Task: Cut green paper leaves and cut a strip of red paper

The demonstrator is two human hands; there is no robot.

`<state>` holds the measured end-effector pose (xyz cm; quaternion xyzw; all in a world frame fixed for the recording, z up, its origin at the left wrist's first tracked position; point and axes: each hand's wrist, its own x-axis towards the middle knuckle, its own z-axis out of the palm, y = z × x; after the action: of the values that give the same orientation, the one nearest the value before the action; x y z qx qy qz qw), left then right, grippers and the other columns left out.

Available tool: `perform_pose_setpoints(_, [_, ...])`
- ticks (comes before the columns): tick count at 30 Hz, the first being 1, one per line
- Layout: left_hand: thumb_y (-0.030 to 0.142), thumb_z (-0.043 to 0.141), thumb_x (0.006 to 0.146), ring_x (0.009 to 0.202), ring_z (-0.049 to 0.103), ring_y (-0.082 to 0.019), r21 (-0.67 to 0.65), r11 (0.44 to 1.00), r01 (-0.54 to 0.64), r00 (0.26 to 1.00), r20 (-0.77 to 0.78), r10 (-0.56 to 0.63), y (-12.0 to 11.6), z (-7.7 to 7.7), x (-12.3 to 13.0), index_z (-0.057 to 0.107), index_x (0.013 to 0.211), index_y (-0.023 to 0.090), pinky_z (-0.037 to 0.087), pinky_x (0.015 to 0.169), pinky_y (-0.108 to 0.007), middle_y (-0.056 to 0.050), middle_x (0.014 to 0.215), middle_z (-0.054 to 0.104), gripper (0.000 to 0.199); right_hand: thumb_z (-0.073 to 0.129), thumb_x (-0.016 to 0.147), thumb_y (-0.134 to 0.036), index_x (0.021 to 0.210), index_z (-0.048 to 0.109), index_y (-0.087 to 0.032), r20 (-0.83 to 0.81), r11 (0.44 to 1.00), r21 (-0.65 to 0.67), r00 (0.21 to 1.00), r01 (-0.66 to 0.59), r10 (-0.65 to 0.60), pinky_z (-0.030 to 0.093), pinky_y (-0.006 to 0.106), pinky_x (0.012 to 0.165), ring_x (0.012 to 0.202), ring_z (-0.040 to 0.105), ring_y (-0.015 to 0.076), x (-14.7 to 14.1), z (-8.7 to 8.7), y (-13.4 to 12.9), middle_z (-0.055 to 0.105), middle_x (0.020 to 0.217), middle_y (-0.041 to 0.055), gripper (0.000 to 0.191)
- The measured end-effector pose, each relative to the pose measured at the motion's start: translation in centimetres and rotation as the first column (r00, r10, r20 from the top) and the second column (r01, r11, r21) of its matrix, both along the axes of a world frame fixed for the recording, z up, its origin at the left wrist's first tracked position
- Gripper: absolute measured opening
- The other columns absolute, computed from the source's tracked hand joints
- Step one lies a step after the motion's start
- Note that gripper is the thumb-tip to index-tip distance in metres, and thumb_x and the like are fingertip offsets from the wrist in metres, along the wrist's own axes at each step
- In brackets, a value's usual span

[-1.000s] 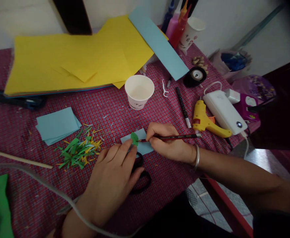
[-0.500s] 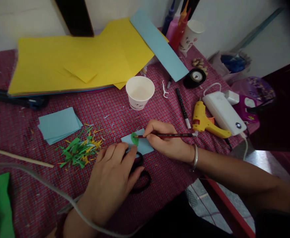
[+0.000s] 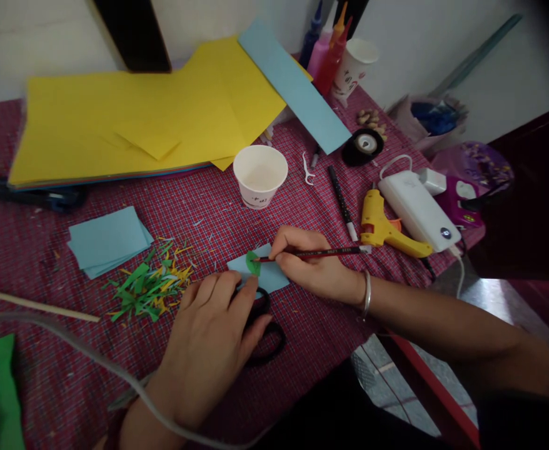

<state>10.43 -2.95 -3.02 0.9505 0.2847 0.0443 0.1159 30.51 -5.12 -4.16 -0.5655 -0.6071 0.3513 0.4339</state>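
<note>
In my right hand [image 3: 319,262] is a dark red pencil [image 3: 335,252], pinched between fingers and thumb, its tip at the edge of a small green leaf-shaped paper piece [image 3: 252,264]. The green piece lies on a light blue paper card [image 3: 274,275] on the cloth. My left hand [image 3: 213,325] lies flat with its fingers stretched, its index fingertip pressing at the lower end of the green piece. Beneath that hand lie scissors with black handles [image 3: 277,350]; most of their blades are hidden by the hand and wrist.
Beside my left hand is a pile of green, yellow and pale paper scraps [image 3: 150,284], near stacked blue cards [image 3: 108,240]. A paper cup [image 3: 260,178] stands ahead. Rightward lie a marker [image 3: 341,200], yellow glue gun [image 3: 375,222] and white power bank [image 3: 418,209]. A grey cable [image 3: 91,353] crosses my left wrist.
The view has shifted slightly, moving the background a little to the left. The pencil now sits slightly flatter, its tip still at the green piece. Both hands keep nearly the same place.
</note>
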Motion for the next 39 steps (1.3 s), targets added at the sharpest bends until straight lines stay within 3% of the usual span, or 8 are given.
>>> perform_pose_setpoints(12, [0.036,0.062,0.085,0.091,0.054,-0.028,0.006,1.000,-0.003,1.000,-0.001,0.003,-0.02,0.06,-0.07,0.061,0.117,0.016,0.047,0.079,-0.046,-0.009,0.101,0.061,0.038,0.050,0.079,-0.009,0.073,0.057,-0.017,0.035,1.000,-0.001,0.999,-0.024,0.024,0.035,0.018,0.051,0.056,0.045,0.0070,-0.23,-0.28,-0.04,0.052,0.062,-0.0055,0.012])
perform_pose_setpoints(25, [0.036,0.061,0.086,0.092,0.054,-0.028,0.010,1.000,-0.001,1.000,0.012,0.001,-0.02,-0.02,-0.06,0.060,0.117,0.016,0.046,0.079,-0.045,-0.010,0.100,0.060,0.038,0.046,0.075,-0.007,0.065,0.051,-0.018,0.105,1.000,0.013,0.994,-0.003,0.002,0.034,0.021,0.052,0.056,0.045,0.0079,-0.14,-0.06,0.04,0.049,0.061,-0.0052,0.015])
perform_pose_setpoints(33, [0.037,0.061,0.086,0.090,0.054,-0.027,0.009,1.000,0.002,1.000,-0.003,-0.002,-0.03,-0.06,-0.19,0.061,0.116,0.018,0.045,0.079,-0.045,-0.009,0.100,0.060,0.036,0.043,0.093,-0.023,0.089,0.057,-0.017,-0.246,0.995,-0.078,0.968,-0.060,0.039,0.039,0.021,0.051,0.055,0.050,0.0086,0.18,-0.02,-0.55,0.056,0.063,-0.0035,0.016])
perform_pose_setpoints(36, [0.038,0.060,0.086,0.091,0.053,-0.028,0.015,1.000,0.003,1.000,-0.002,-0.003,0.01,-0.10,-0.12,0.060,0.117,0.017,0.045,0.078,-0.044,-0.009,0.101,0.061,0.037,0.050,0.083,-0.013,0.082,0.058,-0.017,-0.140,0.996,-0.071,0.990,-0.046,0.035,0.038,0.020,0.050,0.055,0.048,0.0079,0.14,-0.03,-0.50,0.057,0.065,-0.0040,0.009])
perform_pose_setpoints(39, [0.037,0.060,0.086,0.092,0.054,-0.028,0.009,1.000,-0.002,1.000,-0.004,0.002,0.00,-0.06,-0.06,0.060,0.117,0.017,0.045,0.078,-0.044,-0.009,0.101,0.061,0.037,0.049,0.073,-0.007,0.072,0.057,-0.017,-0.023,1.000,0.002,1.000,-0.013,0.013,0.036,0.020,0.050,0.055,0.046,0.0076,0.11,-0.07,-0.30,0.054,0.064,-0.0046,0.013])
